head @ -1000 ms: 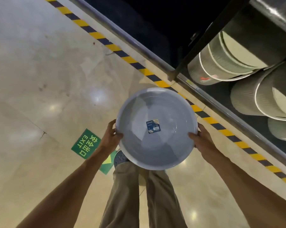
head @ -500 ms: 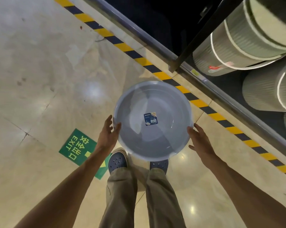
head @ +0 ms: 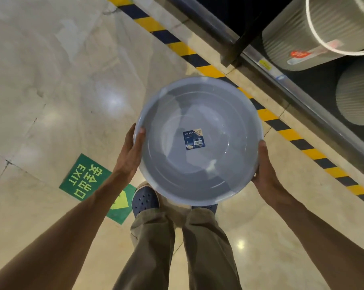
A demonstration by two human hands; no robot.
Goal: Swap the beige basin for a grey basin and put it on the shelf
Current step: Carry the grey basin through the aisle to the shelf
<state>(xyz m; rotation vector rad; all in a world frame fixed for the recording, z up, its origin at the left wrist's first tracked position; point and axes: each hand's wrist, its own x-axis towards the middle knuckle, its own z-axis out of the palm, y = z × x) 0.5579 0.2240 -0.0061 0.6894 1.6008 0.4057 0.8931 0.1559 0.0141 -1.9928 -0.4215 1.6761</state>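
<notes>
At waist height above the feet, a grey basin (head: pixel 198 141) is held level, mouth up, a small label stuck inside its bottom. It is gripped at opposite rims: the left hand (head: pixel 130 152) is clamped on with the thumb hooked over the edge, the right hand (head: pixel 264 166) closed against the far side. Compared with a moment ago, both grips are tightened and the basin appears closer and larger, so carrying seems under way. Ahead and right, the shelf (head: pixel 302 84) edge runs behind striped floor tape (head: pixel 268 116), with ribbed beige basins (head: pixel 302 34) stacked there. Open floor (head: pixel 51 80) lies left.
</notes>
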